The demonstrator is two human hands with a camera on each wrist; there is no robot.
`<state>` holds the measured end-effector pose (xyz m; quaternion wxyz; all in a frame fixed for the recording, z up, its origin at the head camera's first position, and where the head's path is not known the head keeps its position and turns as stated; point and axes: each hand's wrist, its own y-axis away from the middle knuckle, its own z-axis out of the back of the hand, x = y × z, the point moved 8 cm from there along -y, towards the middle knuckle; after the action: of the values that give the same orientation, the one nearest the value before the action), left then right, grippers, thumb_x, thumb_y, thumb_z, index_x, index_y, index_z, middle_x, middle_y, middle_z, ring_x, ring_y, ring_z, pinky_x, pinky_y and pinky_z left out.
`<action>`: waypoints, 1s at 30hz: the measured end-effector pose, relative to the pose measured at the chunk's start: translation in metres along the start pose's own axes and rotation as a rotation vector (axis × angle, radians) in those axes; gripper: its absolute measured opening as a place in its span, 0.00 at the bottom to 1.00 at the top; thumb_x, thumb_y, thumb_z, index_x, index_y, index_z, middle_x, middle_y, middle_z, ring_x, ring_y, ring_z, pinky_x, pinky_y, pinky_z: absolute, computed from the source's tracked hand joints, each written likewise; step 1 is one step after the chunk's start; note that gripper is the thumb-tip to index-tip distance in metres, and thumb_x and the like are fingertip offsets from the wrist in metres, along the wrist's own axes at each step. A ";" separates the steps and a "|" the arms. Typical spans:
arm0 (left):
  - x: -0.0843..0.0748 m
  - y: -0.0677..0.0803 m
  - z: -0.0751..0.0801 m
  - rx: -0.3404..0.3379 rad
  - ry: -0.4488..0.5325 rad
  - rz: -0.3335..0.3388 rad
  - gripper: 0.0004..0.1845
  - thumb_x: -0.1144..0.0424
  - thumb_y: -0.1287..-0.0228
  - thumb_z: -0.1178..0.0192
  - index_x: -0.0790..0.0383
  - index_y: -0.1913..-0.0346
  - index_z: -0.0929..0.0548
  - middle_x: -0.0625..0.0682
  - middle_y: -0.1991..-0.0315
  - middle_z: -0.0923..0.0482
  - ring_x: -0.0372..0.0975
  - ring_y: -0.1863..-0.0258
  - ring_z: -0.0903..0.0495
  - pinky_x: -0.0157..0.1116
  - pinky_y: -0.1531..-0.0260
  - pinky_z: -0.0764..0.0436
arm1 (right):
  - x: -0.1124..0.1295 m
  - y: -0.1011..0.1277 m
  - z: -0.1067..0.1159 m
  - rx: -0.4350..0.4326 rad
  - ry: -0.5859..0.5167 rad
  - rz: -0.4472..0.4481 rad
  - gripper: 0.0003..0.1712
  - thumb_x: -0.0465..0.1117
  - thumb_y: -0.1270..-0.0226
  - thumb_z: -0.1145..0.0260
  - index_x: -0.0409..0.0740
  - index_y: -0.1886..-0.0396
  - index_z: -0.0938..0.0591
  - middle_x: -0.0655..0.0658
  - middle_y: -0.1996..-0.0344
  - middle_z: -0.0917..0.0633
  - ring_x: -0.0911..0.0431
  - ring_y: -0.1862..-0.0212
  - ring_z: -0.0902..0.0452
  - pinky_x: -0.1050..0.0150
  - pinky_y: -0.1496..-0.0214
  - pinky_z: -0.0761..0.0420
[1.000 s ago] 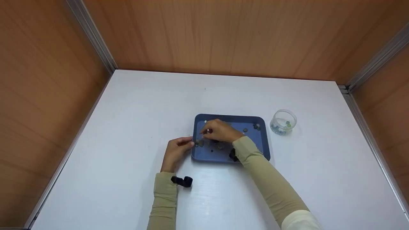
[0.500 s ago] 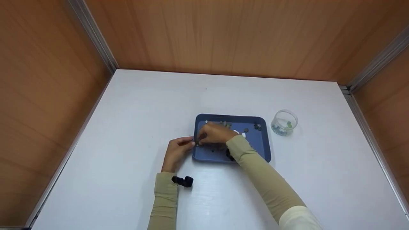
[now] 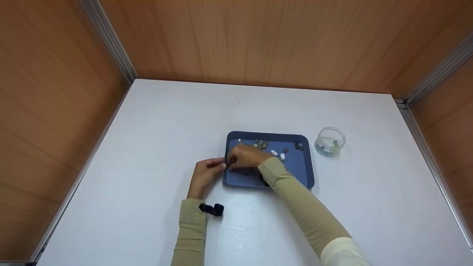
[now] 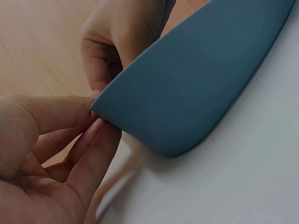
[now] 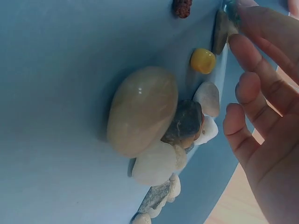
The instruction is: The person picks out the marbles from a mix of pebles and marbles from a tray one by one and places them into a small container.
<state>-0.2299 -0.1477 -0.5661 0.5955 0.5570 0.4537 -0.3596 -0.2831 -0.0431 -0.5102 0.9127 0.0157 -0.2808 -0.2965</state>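
Blue tray (image 3: 305, 166) holds pebbles (image 5: 154, 135) — glass jar (image 3: 330, 142), beads.

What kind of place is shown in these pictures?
Probably a recording booth, not a home: a white table walled by wood-look panels with metal corner strips, holding only a blue tray of pebbles and a clear jar.

Even, soft overhead light, faint shadows, mild edge distortion, wrist close-ups dim and perhaps slightly blurred.

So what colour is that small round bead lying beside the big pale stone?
Yellow bead; the right wrist view shows it best.
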 end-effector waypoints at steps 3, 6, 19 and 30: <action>-0.001 0.000 0.000 0.002 0.004 -0.005 0.16 0.70 0.45 0.32 0.68 0.52 0.15 0.60 0.52 0.17 0.38 0.57 0.18 0.31 0.56 0.18 | -0.001 0.000 -0.002 0.007 0.010 -0.014 0.08 0.38 0.42 0.29 0.43 0.62 0.12 0.47 0.69 0.12 0.61 0.70 0.21 0.70 0.65 0.20; -0.001 0.000 0.000 0.001 0.004 -0.009 0.16 0.70 0.45 0.32 0.69 0.52 0.15 0.60 0.52 0.17 0.38 0.57 0.18 0.30 0.56 0.18 | -0.001 0.000 -0.004 0.008 0.012 -0.022 0.09 0.38 0.43 0.29 0.43 0.62 0.12 0.47 0.70 0.12 0.61 0.71 0.23 0.70 0.67 0.21; -0.002 0.001 0.001 0.007 -0.020 -0.009 0.16 0.69 0.44 0.32 0.68 0.51 0.15 0.59 0.52 0.16 0.38 0.57 0.18 0.31 0.56 0.18 | -0.003 0.002 0.000 -0.011 0.010 0.028 0.08 0.39 0.41 0.29 0.43 0.63 0.12 0.47 0.67 0.13 0.59 0.64 0.21 0.66 0.60 0.20; 0.000 0.000 0.001 0.000 -0.056 -0.016 0.17 0.67 0.43 0.32 0.68 0.50 0.16 0.59 0.50 0.17 0.37 0.57 0.20 0.30 0.55 0.20 | -0.006 0.013 0.014 -0.039 -0.059 0.046 0.09 0.37 0.41 0.30 0.42 0.61 0.12 0.47 0.64 0.12 0.58 0.61 0.19 0.67 0.57 0.19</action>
<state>-0.2302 -0.1489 -0.5658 0.6051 0.5429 0.4412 -0.3801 -0.2880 -0.0270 -0.4987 0.9106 -0.0175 -0.3021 -0.2814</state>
